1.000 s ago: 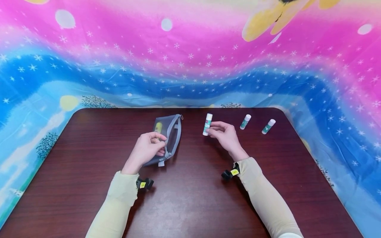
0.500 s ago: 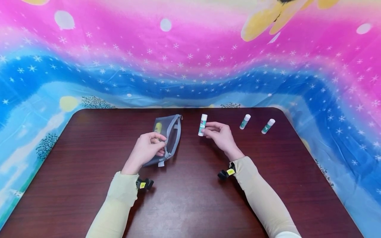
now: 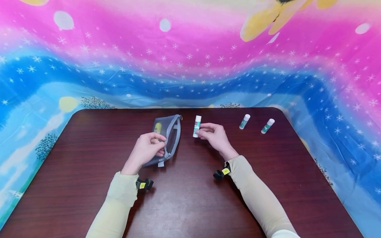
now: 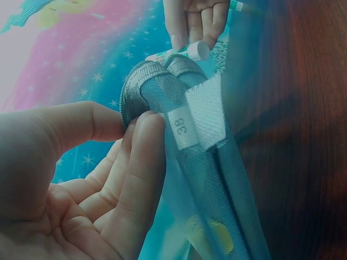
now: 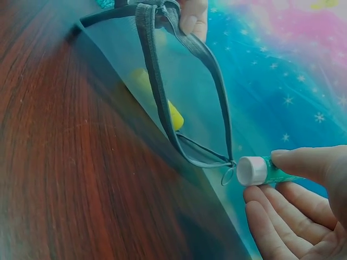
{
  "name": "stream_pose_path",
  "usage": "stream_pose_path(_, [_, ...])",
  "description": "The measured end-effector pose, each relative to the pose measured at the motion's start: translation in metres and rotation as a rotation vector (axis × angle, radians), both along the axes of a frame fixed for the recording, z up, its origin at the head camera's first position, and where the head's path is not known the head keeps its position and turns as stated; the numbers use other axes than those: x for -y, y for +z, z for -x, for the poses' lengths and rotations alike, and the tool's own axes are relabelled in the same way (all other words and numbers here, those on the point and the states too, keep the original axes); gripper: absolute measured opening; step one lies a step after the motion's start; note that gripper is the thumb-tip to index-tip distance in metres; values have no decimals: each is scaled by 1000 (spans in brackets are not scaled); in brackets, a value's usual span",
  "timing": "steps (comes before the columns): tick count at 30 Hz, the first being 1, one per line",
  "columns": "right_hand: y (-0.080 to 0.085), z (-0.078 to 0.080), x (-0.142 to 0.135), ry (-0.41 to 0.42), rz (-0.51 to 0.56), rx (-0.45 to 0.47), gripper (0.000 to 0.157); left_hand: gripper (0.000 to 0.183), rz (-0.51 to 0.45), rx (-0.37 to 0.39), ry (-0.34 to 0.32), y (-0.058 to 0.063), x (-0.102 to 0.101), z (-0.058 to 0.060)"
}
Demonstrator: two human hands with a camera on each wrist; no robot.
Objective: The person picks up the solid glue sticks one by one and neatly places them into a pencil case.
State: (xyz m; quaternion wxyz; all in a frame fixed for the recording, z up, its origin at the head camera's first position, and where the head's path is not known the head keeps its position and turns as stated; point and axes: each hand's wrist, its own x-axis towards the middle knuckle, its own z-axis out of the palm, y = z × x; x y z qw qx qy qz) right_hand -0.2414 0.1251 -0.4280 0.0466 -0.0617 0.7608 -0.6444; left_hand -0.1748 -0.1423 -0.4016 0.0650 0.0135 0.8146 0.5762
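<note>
A grey mesh zipper pouch (image 3: pixel 160 158) stands on the table with its mouth spread, facing right. My left hand (image 3: pixel 146 148) pinches the near edge of that mouth between thumb and fingers. Through the mesh shows a yellow object (image 3: pixel 157 127), also visible in the right wrist view as a yellow cylinder (image 5: pixel 174 115). My right hand (image 3: pixel 216 136) pinches a white and green glue stick (image 3: pixel 197 126), held nearly upright just right of the pouch and apart from it in the head view. A numbered white tag (image 4: pixel 184 128) hangs on the pouch in the left wrist view.
Two more glue sticks, one nearer (image 3: pixel 244 121) and one farther right (image 3: pixel 268 126), stand on the dark brown table (image 3: pixel 184 205) beyond my right hand. A colourful patterned cloth (image 3: pixel 190 56) hangs behind the table's back edge.
My right hand has moved left with the glue stick, closer to the pouch's mouth. The left hand and the pouch have stayed in place.
</note>
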Motion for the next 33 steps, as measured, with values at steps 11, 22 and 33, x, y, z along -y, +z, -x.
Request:
stream_pose_path(11, [-4,2,14,31,-8,17,30,15,8,3,-5,0,0,-1])
stream_pose_path(22, [-8,7,30,61,-2,70,27,15,6,2,1,-1,0,-1])
stream_pose_path(33, [-12,11,43,70,-2,135,30,15,24,15,6,0,-2,0])
